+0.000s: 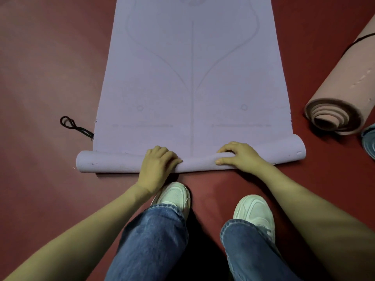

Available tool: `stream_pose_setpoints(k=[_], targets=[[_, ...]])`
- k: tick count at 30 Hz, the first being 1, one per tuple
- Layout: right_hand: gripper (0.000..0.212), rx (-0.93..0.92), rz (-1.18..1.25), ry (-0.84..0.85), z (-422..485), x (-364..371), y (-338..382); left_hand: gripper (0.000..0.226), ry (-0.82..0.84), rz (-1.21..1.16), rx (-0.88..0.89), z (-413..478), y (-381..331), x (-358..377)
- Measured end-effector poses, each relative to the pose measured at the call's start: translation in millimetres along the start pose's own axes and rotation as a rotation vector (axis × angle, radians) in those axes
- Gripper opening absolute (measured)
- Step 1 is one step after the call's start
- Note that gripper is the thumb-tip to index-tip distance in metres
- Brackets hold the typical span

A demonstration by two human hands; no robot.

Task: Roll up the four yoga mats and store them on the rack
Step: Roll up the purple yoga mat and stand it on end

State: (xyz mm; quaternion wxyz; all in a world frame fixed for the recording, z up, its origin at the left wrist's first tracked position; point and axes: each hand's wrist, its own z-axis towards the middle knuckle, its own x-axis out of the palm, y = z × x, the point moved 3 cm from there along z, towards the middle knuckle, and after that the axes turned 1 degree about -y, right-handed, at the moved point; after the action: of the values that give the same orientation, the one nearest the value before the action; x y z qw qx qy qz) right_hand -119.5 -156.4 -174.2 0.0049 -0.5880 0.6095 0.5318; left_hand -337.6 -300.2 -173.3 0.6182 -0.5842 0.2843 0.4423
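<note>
Grip of left hand (157, 162) and right hand (238, 155) on part-rolled lilac mat (192, 82), fingertips partly hidden, far end cropped.

From my feed this looks like a yoga or exercise room, not a home or a workshop. A smooth dark-red floor (44, 82) runs unbroken from edge to edge, like sports flooring. A lilac yoga mat (192, 78) printed with alignment lines runs up the middle of the frame, its near end partly rolled. At the right edge lies a pink mat (349, 78), rolled up, with a black cord (363, 38) round it. A loose black string (71, 124) lies at centre left. Only floor shows, so I can't tell more about the room.
</note>
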Motion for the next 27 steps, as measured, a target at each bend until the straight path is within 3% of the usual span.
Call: stream_pose_setpoints(k=[4, 6, 8, 11, 13, 15, 20, 23, 25, 27], targets=[[0.03, 0.043, 0.068, 0.081, 7, -2, 1, 0.052, -0.029, -0.042, -0.097, -22, -2, 5], [0.034, 0.014, 0.121, 0.04, 4, 1, -1, 0.063, 0.016, -0.081, -0.099, -13, 5, 5], [0.033, -0.095, 0.104, -0.136, -6, 8, 0, 0.073, 0.103, -0.106, -0.11, 2, 11, 5], [0.034, -0.2, -0.116, -0.46, -28, 32, 0, 0.079, 0.246, -0.136, -0.163, 22, 16, 4], [0.048, -0.209, -0.278, -0.515, -41, 49, -4, 0.077, 0.317, -0.181, -0.196, 30, 18, 4], [0.066, -0.218, -0.351, -0.48, -41, 52, -8, 0.072, 0.378, -0.242, -0.233, 38, 22, 4], [0.058, -0.153, -0.223, -0.381, -13, 19, 4, 0.033, 0.458, -0.302, -0.237, 54, 29, 9], [0.051, -0.128, -0.198, -0.234, 1, 8, 4, 0.046, 0.269, -0.222, -0.172, 49, 23, -1], [0.048, -0.081, -0.15, -0.123, 13, -2, 7, 0.039, 0.092, -0.036, -0.09, 37, 9, 0], [0.047, -0.041, -0.112, -0.04, 24, -8, 8, 0.036, -0.011, 0.02, -0.137, 21, -6, 6]])
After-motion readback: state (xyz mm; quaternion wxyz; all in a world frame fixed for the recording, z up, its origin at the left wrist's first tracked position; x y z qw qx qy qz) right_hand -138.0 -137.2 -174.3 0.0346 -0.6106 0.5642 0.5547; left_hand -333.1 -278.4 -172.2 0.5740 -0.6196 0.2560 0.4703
